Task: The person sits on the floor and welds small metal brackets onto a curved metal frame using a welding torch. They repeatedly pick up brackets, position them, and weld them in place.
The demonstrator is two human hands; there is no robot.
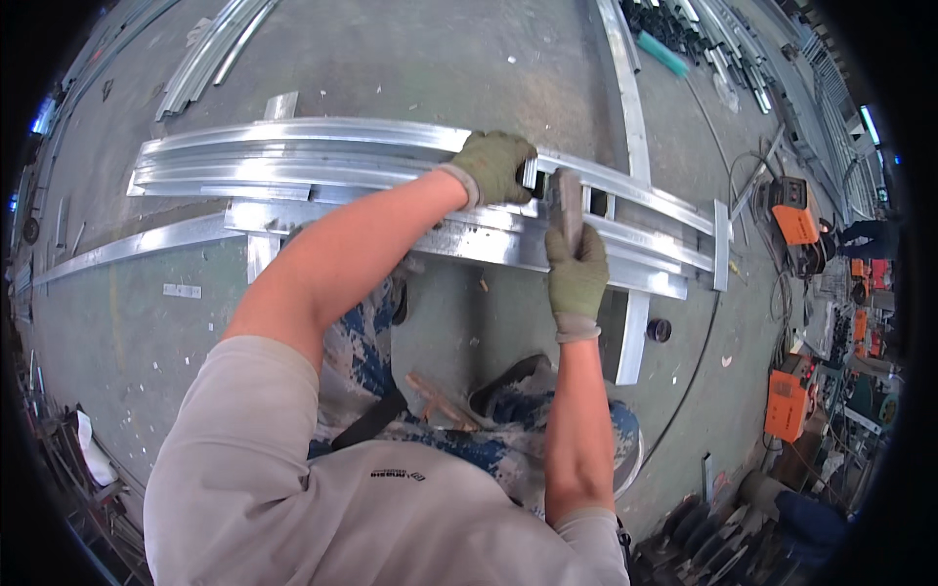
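My left hand (489, 168), in a green work glove, is closed over a short shiny metal piece (531, 174) set between the long silver metal rails (293, 146). Its fingers bend down past the far rail and are partly hidden. To its right, my gloved right hand (578, 278) is closed around a thick, worn grey metal bar (564, 207). The bar points away from me across the rails, and its lower end is hidden in the palm. Between the rails, just right of the bar, is another short crosspiece (598, 202).
Cross beams (633, 337) lie under the rails. More metal profiles (220, 49) are on the floor at the far left. Orange machines (793, 210) with trailing cables stand at the right. A wooden piece (440, 402) lies near my legs, and a small dark round object (660, 330) sits right of them.
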